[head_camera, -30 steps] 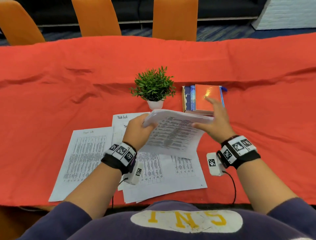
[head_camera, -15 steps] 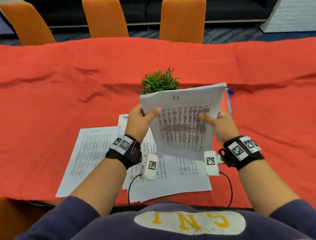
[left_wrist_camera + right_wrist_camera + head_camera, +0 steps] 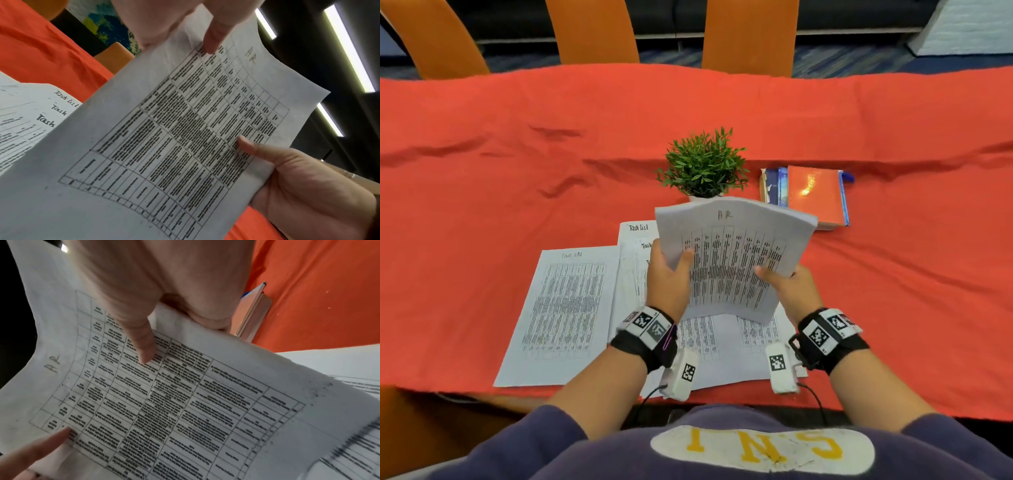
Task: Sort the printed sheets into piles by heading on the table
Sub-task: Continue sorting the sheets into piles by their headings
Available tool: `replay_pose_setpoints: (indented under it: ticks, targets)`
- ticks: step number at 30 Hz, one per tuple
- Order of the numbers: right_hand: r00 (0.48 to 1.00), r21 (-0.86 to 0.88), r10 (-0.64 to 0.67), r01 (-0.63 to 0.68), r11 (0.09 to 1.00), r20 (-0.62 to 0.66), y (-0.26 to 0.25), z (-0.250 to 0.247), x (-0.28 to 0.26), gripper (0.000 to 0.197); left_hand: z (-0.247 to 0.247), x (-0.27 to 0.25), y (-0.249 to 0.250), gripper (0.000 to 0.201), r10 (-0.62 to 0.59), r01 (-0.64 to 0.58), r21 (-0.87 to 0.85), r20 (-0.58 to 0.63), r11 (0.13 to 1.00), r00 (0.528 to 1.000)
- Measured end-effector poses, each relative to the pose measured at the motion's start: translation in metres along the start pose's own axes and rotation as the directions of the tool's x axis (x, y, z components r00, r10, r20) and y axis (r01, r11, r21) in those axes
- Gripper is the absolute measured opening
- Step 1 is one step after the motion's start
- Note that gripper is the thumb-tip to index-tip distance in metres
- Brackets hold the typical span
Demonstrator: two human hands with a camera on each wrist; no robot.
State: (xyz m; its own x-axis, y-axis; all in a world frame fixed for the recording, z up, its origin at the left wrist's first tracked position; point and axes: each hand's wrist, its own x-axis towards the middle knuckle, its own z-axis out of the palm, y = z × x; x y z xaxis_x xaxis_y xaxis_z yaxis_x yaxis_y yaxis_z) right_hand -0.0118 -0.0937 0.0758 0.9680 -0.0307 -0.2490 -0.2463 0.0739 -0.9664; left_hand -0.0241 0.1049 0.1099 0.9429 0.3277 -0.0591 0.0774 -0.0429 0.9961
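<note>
I hold a thin stack of printed sheets (image 3: 732, 260) above the table, bowed, its top sheet headed "AR" over a dense table. My left hand (image 3: 669, 274) pinches its left edge, thumb on the front. My right hand (image 3: 786, 286) pinches the right edge the same way. In the left wrist view the stack (image 3: 185, 129) fills the frame, with my left hand (image 3: 164, 19) above it and my right hand (image 3: 308, 186) below. The right wrist view shows the stack (image 3: 164, 402) under my right hand (image 3: 164, 288). A fanned pile headed "Task List" (image 3: 637, 228) lies beneath. One single sheet (image 3: 565, 308) lies to its left.
A small potted plant (image 3: 703, 164) stands just beyond the held stack. A pile of books (image 3: 815, 195) with an orange cover lies to its right. A red cloth (image 3: 482, 205) covers the table. Orange chairs (image 3: 750, 34) line the far side.
The stack went from lying nearly flat to upright in both hands. It now sits lower and bowed, so the books behind it show again.
</note>
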Motion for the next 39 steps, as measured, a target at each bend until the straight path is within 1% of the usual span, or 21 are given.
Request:
replay_pose_setpoints:
  ticks: [3, 5, 7, 12, 16, 17, 19, 20, 22, 26, 29, 31, 33, 35, 38, 39]
  targets:
    - [1.000, 0.032, 0.024, -0.025, 0.999, 0.005, 0.002, -0.002, 0.002, 0.025, -0.002, 0.001, -0.004, 0.029, -0.013, 0.013, -0.011, 0.003, 1.000, 1.000]
    - [0.998, -0.007, 0.063, -0.063, 0.998, 0.004, 0.011, -0.003, 0.002, 0.025, 0.000, -0.002, -0.013, 0.031, -0.056, 0.055, 0.008, 0.021, 0.998, 0.998]
    - [0.997, -0.065, 0.074, -0.074, 0.995, -0.005, 0.018, -0.004, 0.005, 0.024, 0.000, -0.006, -0.020, 0.032, -0.099, 0.099, 0.022, 0.017, 0.995, 0.995]
    - [0.997, -0.099, 0.077, -0.077, 0.992, -0.008, 0.022, -0.011, 0.009, 0.023, 0.001, -0.007, -0.032, 0.034, -0.097, 0.097, 0.039, -0.003, 0.994, 0.995]
    - [0.988, -0.282, 0.154, -0.142, 0.949, 0.019, 0.050, -0.019, 0.010, 0.017, 0.004, -0.019, -0.059, 0.032, -0.166, 0.166, 0.159, -0.010, 0.973, 0.986]
    - [0.986, -0.335, 0.162, -0.140, 0.932, 0.036, 0.057, -0.021, 0.010, 0.016, 0.005, -0.022, -0.069, 0.029, -0.194, 0.192, 0.191, -0.010, 0.963, 0.981]
    - [0.987, -0.404, 0.138, -0.096, 0.910, 0.076, 0.062, -0.025, 0.010, 0.013, 0.006, -0.025, -0.081, 0.021, -0.240, 0.235, 0.238, -0.012, 0.942, 0.971]
    - [0.989, -0.417, 0.124, -0.077, 0.906, 0.085, 0.062, -0.026, 0.010, 0.012, 0.007, -0.026, -0.085, 0.018, -0.248, 0.245, 0.257, -0.022, 0.935, 0.969]
    - [0.991, -0.416, 0.106, -0.061, 0.907, 0.085, 0.058, -0.026, 0.011, 0.013, 0.009, -0.024, -0.086, 0.021, -0.245, 0.245, 0.275, -0.032, 0.930, 0.969]
    - [0.993, -0.352, 0.111, -0.090, 0.932, 0.041, 0.044, -0.005, 0.012, 0.028, 0.000, -0.010, -0.076, 0.028, -0.226, 0.232, 0.291, -0.055, 0.928, 0.973]
    - [0.992, -0.339, 0.119, -0.100, 0.936, 0.037, 0.038, 0.028, 0.016, 0.034, -0.031, 0.009, -0.071, 0.039, -0.261, 0.283, 0.299, -0.114, 0.911, 0.959]
    - [0.988, -0.359, 0.136, -0.103, 0.928, 0.067, 0.037, 0.060, 0.017, 0.026, -0.064, 0.021, -0.073, 0.040, -0.277, 0.311, 0.320, -0.149, 0.895, 0.949]
    - [0.984, -0.383, 0.146, -0.096, 0.919, 0.104, 0.041, 0.098, 0.018, 0.017, -0.106, 0.032, -0.073, 0.035, -0.288, 0.340, 0.350, -0.192, 0.873, 0.938]
    - [0.975, -0.429, 0.161, -0.081, 0.900, 0.153, 0.047, 0.136, 0.017, 0.018, -0.153, 0.043, -0.077, 0.035, -0.292, 0.367, 0.378, -0.241, 0.850, 0.926]
    - [0.945, -0.478, 0.219, -0.079, 0.875, 0.244, 0.061, 0.189, 0.013, 0.004, -0.222, 0.055, -0.088, 0.036, -0.292, 0.397, 0.449, -0.286, 0.800, 0.912]
    - [0.930, -0.493, 0.252, -0.093, 0.865, 0.267, 0.067, 0.205, 0.011, 0.009, -0.242, 0.057, -0.091, 0.035, -0.298, 0.406, 0.468, -0.290, 0.785, 0.909]
